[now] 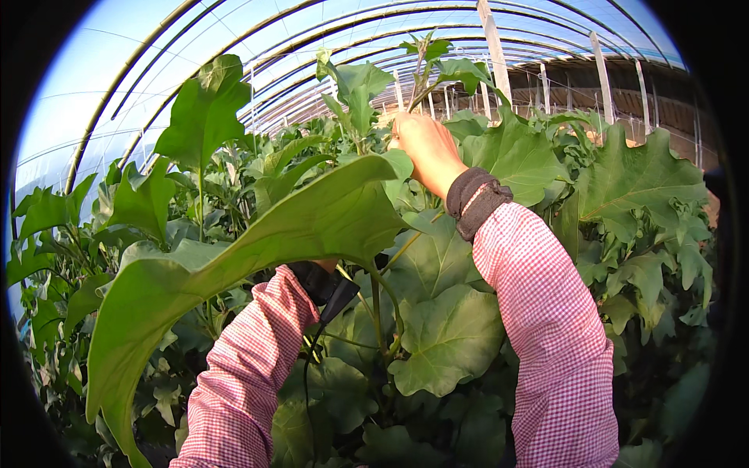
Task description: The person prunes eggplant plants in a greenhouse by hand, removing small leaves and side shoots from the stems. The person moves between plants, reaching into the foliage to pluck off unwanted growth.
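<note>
My right hand [426, 147] is raised at the upper middle, its fingers curled around the stem of an eggplant plant [422, 96]. The leafy top of that plant rises above my fist. A dark band [478, 199] sits around my right wrist. My left hand [327, 265] is almost wholly hidden behind a large eggplant leaf [251, 225] that arches across the foreground. Only a sliver of skin shows, so what its fingers hold cannot be seen. At my left wrist is a black device [320, 286] with a cable [305, 374] hanging down. Stalks [377, 310] stand just right of it.
Dense eggplant foliage [643, 187] crowds both sides. Broad leaves [450, 339] fill the space below my hands. Pale posts [494, 50] stand behind, with thin strings among the plants. Curved greenhouse ribs [158, 44] span overhead, and a dark wall [626, 82] runs along the right.
</note>
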Available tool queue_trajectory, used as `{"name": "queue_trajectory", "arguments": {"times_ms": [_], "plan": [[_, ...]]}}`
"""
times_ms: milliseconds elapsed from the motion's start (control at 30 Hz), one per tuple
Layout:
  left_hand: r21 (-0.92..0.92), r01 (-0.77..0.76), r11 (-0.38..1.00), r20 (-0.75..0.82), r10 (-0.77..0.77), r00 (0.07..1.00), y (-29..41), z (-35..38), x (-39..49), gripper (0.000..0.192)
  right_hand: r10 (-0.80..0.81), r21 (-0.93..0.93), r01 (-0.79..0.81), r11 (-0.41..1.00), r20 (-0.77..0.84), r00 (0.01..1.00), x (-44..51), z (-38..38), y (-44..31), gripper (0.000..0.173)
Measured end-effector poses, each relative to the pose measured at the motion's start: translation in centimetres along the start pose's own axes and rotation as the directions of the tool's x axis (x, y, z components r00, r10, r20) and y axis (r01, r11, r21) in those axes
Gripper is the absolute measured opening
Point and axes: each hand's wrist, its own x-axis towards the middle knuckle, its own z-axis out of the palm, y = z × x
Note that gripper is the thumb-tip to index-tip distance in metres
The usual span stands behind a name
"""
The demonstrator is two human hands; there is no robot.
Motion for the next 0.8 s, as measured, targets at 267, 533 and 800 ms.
{"name": "queue_trajectory", "arguments": {"times_ms": [267,533,800], "plan": [[0.154,-0.066,0.986,0.017,0.064,0.998,2.8,1.3,-3.1,0.047,0.516,0.553,-0.402,0.730,-0.058,0.855,1.1,0.3,-0.6,0.030],[0.019,-0.199,0.980,0.174,0.193,0.966,5.9,3.1,-5.3,0.022,0.169,0.754,-0.102,0.649,-0.013,0.986,1.4,-1.4,-4.5,0.030],[-0.028,-0.413,0.910,0.169,0.412,0.895,4.6,1.8,-6.8,0.021,-0.068,0.413,0.112,0.904,-0.118,0.991,3.7,-0.9,-7.7,0.028]]}}
